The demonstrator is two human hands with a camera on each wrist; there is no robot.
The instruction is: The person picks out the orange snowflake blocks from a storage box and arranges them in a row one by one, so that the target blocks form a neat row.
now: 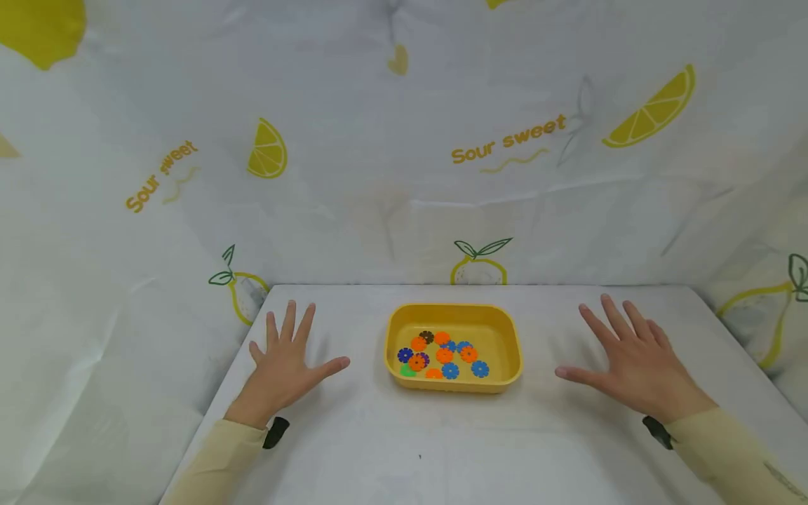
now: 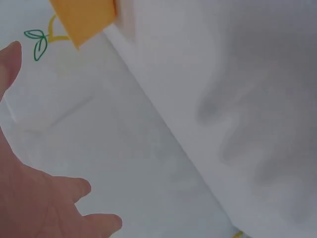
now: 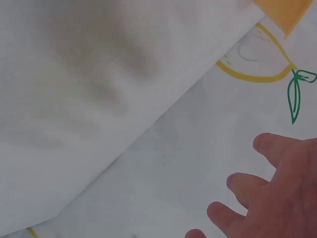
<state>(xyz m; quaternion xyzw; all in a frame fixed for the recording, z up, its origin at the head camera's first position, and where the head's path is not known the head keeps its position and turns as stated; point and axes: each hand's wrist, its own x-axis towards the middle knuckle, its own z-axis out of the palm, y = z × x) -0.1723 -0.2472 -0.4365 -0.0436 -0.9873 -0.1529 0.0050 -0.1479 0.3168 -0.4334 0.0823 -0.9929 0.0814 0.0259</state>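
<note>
A yellow rectangular tray sits on the white table, its far half bare. Inside it lie several small notched plastic discs in orange, blue, purple, green and dark brown. My left hand is held to the left of the tray with fingers spread, palm down and holding nothing. On the other side, my right hand is likewise spread wide, apart from the tray. Both wrist views show the spread fingers above shadows on the cloth, with a corner of the tray at the top edge.
White cloth printed with lemons and the words "Sour sweet" hangs behind and beside the table. A dark strap shows at the left cuff, another strap at the right. A tiny dark speck lies near the front.
</note>
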